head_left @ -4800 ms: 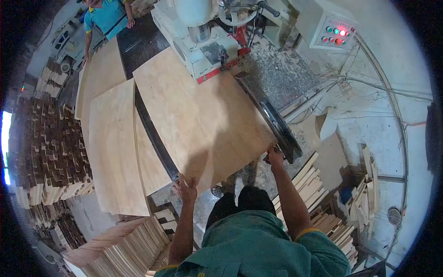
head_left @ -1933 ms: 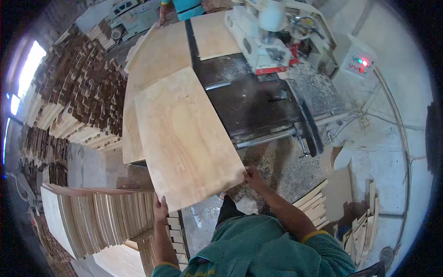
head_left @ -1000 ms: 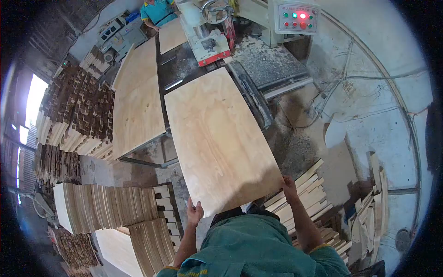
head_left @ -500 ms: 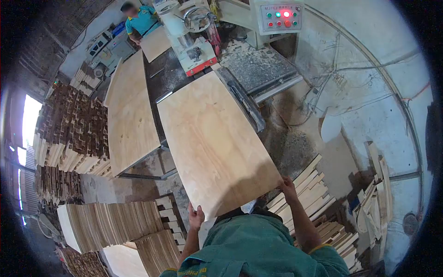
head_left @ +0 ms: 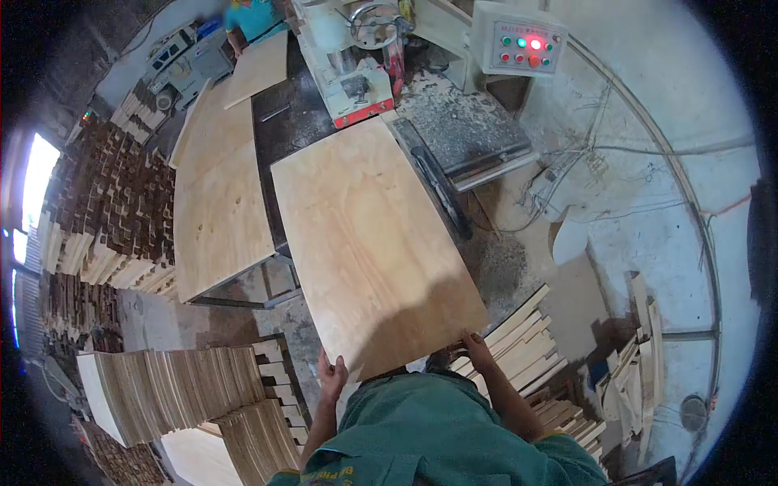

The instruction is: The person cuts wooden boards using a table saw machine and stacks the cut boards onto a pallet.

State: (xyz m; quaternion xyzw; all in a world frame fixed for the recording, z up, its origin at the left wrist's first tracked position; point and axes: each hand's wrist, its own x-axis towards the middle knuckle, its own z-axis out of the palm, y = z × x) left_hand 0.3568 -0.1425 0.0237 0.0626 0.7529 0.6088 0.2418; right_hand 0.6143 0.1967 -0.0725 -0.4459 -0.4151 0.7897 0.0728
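Observation:
A large, pale plywood panel (head_left: 377, 243) lies in front of me, its far end on the saw table beside the machine's red-edged base. My left hand (head_left: 332, 377) grips its near left corner, thumb showing near the edge. At the near right corner, my right hand (head_left: 476, 351) has its fingers closed on the edge, partly hidden under the panel. A shadow falls over the near part of the wood. Beyond the panel stands the woodworking machine (head_left: 356, 89) with a handwheel (head_left: 377, 26).
A co-worker in a blue shirt (head_left: 251, 20) handles another panel (head_left: 261, 69) at the far side. A long plywood sheet (head_left: 223, 202) rests left of the saw table. Stacked boards (head_left: 174, 389), wood strips (head_left: 519, 344) and a lit control box (head_left: 525, 44) surround me.
The co-worker's panel has moved left, now overlapping the long sheet. My view has shifted slightly. Both my hands keep their hold on the plywood panel's near corners.

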